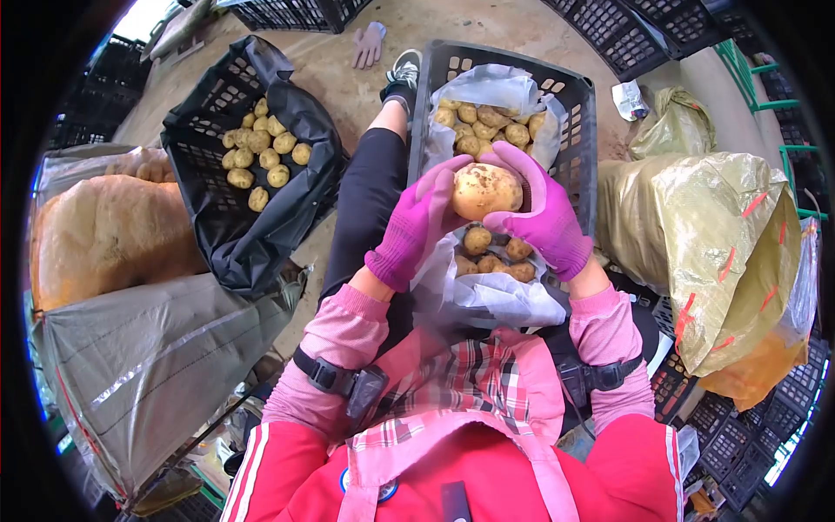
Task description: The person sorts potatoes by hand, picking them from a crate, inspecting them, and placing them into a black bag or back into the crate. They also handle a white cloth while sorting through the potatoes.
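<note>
Between my two gloved hands is a large pale potato point(487, 191) with brown specks of dirt. My left hand point(424, 217), in a pink-purple knit glove, cups its left side. From the right, my right hand point(546, 213) wraps round it with fingers on top and thumb below. Beneath them stands a black plastic crate point(584, 130) lined with white sheeting point(487, 83). Several smaller potatoes point(481, 130) lie in its far part, and more potatoes point(491, 264) sit in the near part, partly hidden by my hands.
At left, a crate with a black liner point(248, 230) holds several potatoes point(261, 143). An orange mesh sack point(122, 235) and a grey tarp point(165, 348) lie beyond it. Yellow woven sacks point(696, 235) stand at right. A loose glove point(370, 45) rests on the floor near more black crates point(600, 35).
</note>
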The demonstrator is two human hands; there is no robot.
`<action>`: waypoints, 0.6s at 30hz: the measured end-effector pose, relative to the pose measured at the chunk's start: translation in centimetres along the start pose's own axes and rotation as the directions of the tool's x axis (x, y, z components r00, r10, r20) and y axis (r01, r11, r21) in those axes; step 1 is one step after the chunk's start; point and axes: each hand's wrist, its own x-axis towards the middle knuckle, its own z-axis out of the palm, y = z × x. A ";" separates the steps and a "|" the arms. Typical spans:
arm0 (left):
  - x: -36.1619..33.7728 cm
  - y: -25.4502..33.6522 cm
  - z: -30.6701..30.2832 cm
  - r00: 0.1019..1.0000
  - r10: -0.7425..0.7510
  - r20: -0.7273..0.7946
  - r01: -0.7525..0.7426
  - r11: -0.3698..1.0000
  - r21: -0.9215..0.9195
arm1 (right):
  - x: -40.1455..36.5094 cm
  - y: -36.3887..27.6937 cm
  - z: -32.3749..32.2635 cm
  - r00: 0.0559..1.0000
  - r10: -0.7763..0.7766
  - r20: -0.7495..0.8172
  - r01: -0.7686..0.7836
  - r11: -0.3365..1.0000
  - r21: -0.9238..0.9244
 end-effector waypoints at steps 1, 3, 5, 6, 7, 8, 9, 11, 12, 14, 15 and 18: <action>0.1 0.0 0.1 0.998 -0.059 -0.017 0.059 0.998 0.031 | 0.0 0.2 0.1 1.000 -0.006 -0.005 0.006 1.000 0.020; 0.3 0.0 0.5 0.983 -0.175 -0.053 0.179 0.980 0.090 | -0.1 0.6 0.1 1.000 -0.017 -0.019 0.018 0.998 0.060; 0.0 0.2 0.8 0.998 -0.068 -0.009 0.069 0.992 0.102 | 0.0 0.0 -0.1 0.991 0.122 -0.047 -0.120 0.991 0.057; -0.2 0.2 0.8 1.000 -0.015 0.014 0.013 0.994 0.107 | 0.0 -0.2 -0.2 0.980 0.191 -0.061 -0.187 0.981 0.059; -0.1 0.0 0.6 1.000 0.004 0.009 -0.005 0.995 0.101 | 0.0 0.1 -0.3 0.985 0.168 -0.044 -0.168 0.986 -0.011; 0.1 -0.3 0.4 1.000 0.021 0.007 -0.021 0.995 0.095 | 0.0 0.4 -0.4 0.989 0.146 -0.027 -0.147 0.986 -0.080; 0.3 -0.5 0.2 0.999 0.040 0.006 -0.041 0.995 0.088 | -0.1 0.5 -0.4 0.992 0.124 -0.009 -0.124 0.981 -0.150; 0.6 -0.5 0.1 0.986 -0.164 -0.018 0.164 0.985 0.057 | -0.3 0.0 -0.1 0.999 -0.014 -0.043 0.002 0.959 -0.282; 0.7 -0.4 0.1 0.964 -0.262 -0.030 0.264 0.964 0.039 | -0.3 -0.3 0.2 0.995 -0.084 -0.048 0.062 0.936 -0.347; 0.5 -0.2 0.4 0.981 -0.196 -0.002 0.196 0.980 0.015 | -0.2 0.1 0.5 0.981 -0.144 -0.126 0.120 0.976 -0.180; 0.2 0.0 0.5 0.986 -0.166 0.010 0.166 0.986 0.004 | -0.2 0.2 0.7 0.971 -0.166 -0.171 0.152 0.984 -0.093; 0.0 0.4 0.7 1.000 0.007 0.018 -0.007 1.000 0.004 | -0.1 -0.9 0.5 0.992 0.045 -0.121 -0.054 0.996 -0.074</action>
